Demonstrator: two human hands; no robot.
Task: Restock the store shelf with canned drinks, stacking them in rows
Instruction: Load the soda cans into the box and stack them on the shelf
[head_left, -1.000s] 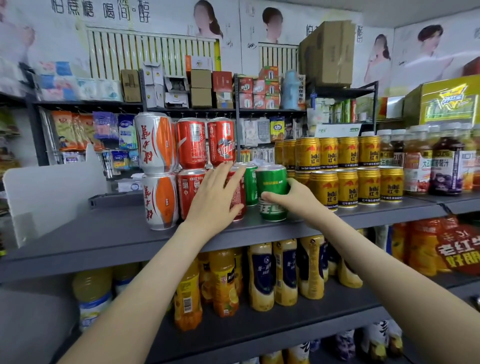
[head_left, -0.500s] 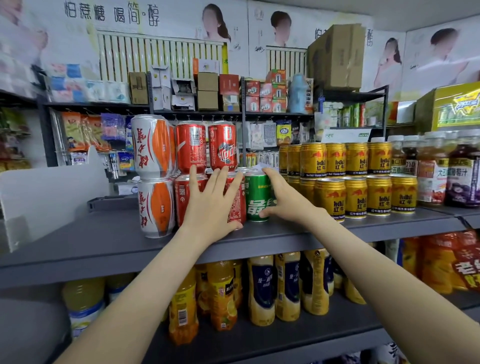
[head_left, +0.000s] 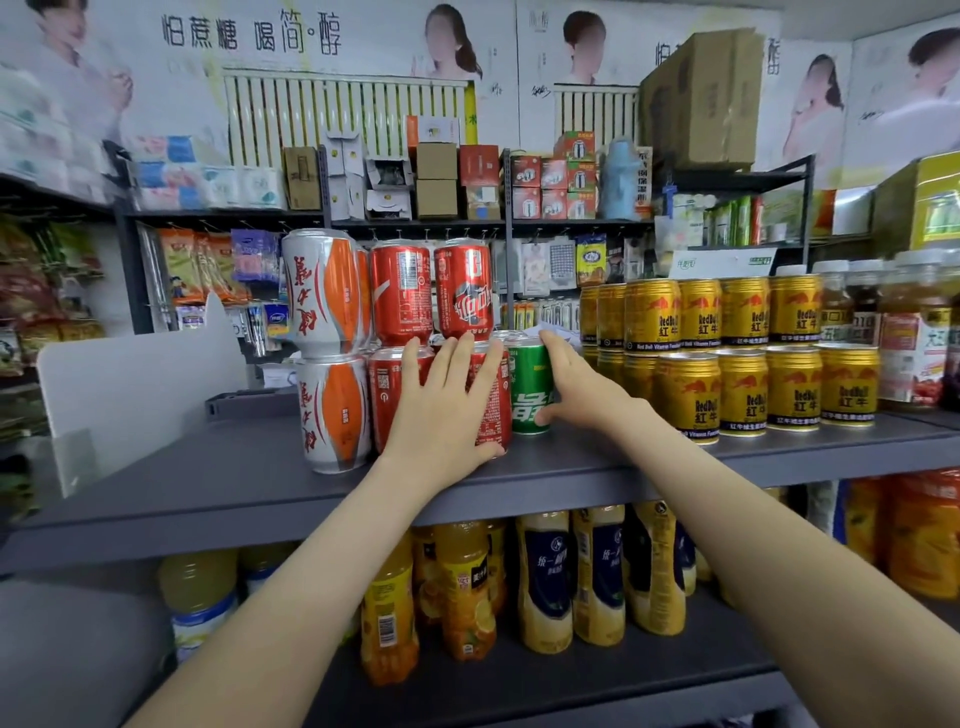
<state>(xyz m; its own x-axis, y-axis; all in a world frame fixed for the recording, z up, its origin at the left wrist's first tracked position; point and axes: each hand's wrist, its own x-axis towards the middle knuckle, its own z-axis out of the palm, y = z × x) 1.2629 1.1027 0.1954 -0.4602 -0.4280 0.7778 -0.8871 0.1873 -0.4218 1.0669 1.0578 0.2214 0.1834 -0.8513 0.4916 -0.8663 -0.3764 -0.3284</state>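
1. Setting: a shop aisle. Posters (head_left: 322, 57) cover the back wall, and a cardboard box (head_left: 701, 98) stands on the far racking. A grey shelf (head_left: 208, 488) crosses the foreground, and a lower tier beneath it carries juice and tea bottles (head_left: 545, 582).
2. Stock on the grey shelf, left to right: two orange-and-white cans (head_left: 324, 353) stacked one on the other; upper red cans (head_left: 431, 291) standing on lower red cans (head_left: 387, 395); a single green can (head_left: 530, 384); and gold cans (head_left: 737, 353) in two tiers.
3. The green can stands upright on the shelf surface, touching the lower red cans on its left. It sits just beside the gold cans on its right. No can rests on top of it.
4. Right hand (head_left: 582, 389): it grasps the green can from the can's right side. The thumb (head_left: 543, 415) lies across the lower front of the label. The fingers (head_left: 553, 348) reach up along the can's right wall to its top rim. How far they wrap behind the can is hidden.
5. Left hand (head_left: 447, 400): it is released and flat, with straight, spread fingers (head_left: 467, 358) pressed against the fronts of the lower red cans. The fingertips reach the seam below the upper red cans. The thumb sits low beside the green can's base, and this hand encloses nothing.
6. Both forearms extend from the lower edge of the view, up over the shelf's front lip.
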